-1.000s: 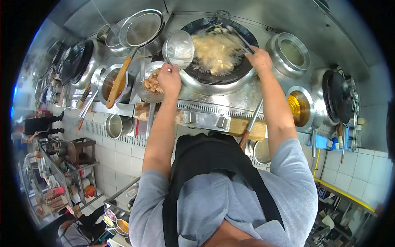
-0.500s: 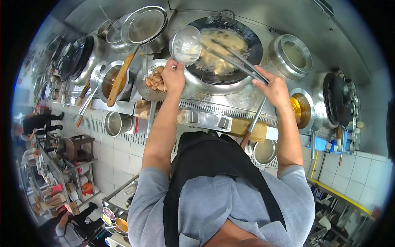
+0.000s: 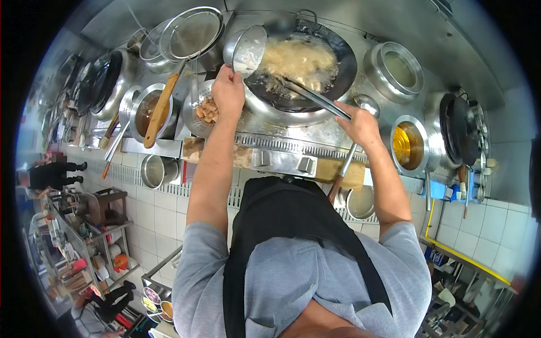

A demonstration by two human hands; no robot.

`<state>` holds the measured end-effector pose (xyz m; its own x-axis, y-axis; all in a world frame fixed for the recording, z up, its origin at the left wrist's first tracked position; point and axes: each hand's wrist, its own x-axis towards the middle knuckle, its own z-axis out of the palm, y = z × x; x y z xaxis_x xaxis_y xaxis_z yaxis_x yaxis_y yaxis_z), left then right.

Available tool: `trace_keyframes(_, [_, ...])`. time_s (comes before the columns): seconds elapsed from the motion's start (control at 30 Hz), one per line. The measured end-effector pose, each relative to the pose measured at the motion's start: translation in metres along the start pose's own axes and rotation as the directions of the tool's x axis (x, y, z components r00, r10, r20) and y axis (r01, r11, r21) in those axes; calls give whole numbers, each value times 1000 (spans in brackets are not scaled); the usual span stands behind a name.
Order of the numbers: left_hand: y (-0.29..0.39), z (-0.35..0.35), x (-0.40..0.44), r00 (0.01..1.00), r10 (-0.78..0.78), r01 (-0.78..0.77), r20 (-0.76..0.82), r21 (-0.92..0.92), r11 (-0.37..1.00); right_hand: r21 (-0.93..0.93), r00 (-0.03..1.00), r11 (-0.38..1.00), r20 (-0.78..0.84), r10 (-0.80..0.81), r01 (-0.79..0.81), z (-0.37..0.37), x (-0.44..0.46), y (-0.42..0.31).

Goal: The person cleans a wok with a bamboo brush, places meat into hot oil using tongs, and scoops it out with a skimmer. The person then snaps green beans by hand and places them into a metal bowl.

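The left hand (image 3: 229, 93) grips a round, shiny steel bowl (image 3: 249, 50), tilted at the left rim of a wide black metal wok (image 3: 347, 67). The right hand (image 3: 360, 125) clasps long grey metal tongs (image 3: 322, 101), their tips among pale pieces in bubbling oil (image 3: 301, 58). Near left, a perforated steel skimmer (image 3: 194, 125) holds brown chunks (image 3: 207, 111).

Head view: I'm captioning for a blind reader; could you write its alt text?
The right hand holds tongs reaching into a wok of bubbling liquid, the left hand a tilted metal bowl by its edge. Food pieces lie in a perforated ladle nearby.
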<state>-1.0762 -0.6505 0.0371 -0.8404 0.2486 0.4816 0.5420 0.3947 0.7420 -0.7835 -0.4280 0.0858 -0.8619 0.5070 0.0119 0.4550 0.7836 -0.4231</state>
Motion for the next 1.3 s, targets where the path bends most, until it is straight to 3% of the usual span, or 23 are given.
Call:
trace_keyframes(0.17, [2,-7,-8,998,-37,34,-49,-60,998,61,997,998,-69,22,-18,17,-20,-3])
trace_keyframes(0.27, [-17,0,-10,987,-160,157,-8,-154,976,120,996,990,-35,79,-74,25,-34,-11])
trace_keyframes(0.37, [-27,3,-10,990,-144,144,12,-135,980,104,986,993,-147,77,-62,20,-43,-25])
trace_keyframes(0.47, [-13,-2,-4,991,-91,91,102,6,996,69,981,994,-166,98,-88,-1,-39,-49])
trace_keyframes(0.57, [2,-3,0,978,10,3,207,-62,998,-128,965,989,-259,37,-72,1,-22,-55])
trace_keyframes(0.67, [4,9,7,968,133,-117,212,-88,989,-79,982,992,-169,79,-94,3,-22,-55])
trace_keyframes(0.73, [5,11,11,969,129,-116,211,-73,991,-64,989,993,-116,87,-95,7,-26,-52])
trace_keyframes(0.87, [-7,20,18,970,178,-166,166,-86,982,-78,987,990,-121,103,-113,0,-43,-58])
trace_keyframes(1.1, [-1,18,20,953,192,-172,233,-101,980,-82,977,990,-188,101,-118,14,-31,-85])
trace_keyframes(1.3, [-16,18,19,960,224,-216,170,-65,974,-85,954,957,-147,263,-277,22,-47,-77])
